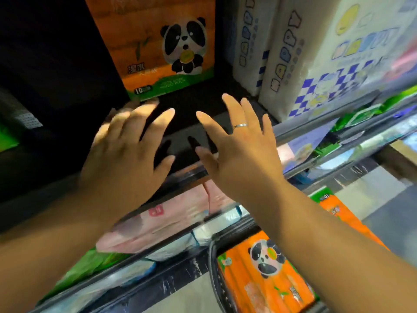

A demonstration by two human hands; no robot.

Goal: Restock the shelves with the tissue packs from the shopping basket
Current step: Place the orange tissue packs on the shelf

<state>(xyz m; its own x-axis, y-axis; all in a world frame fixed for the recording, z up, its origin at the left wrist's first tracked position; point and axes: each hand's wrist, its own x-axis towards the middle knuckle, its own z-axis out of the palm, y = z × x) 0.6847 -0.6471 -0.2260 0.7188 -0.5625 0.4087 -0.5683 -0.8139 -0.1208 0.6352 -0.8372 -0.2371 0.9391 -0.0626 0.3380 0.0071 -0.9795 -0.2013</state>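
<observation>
Both grips are spread and empty: my left hand (pixel 126 152) and right hand (pixel 239 150) hover at the front edge of the dark shelf (pixel 191 102). The next orange panda-printed tissue pack (pixel 266 274) lies flat in the dark wire shopping basket (pixel 212 267) below, nearer my right, lengthwise toward the shelf.

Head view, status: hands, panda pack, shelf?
Left hand, right hand open, empty. Orange panda-print tissue pack upright on dark shelf. Second panda pack in black basket. Nothing blocking.

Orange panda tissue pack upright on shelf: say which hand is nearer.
Left. The left hand nearly touches the orange panda tissue pack at its bottom edge; the right hand is spread farther right.
</observation>
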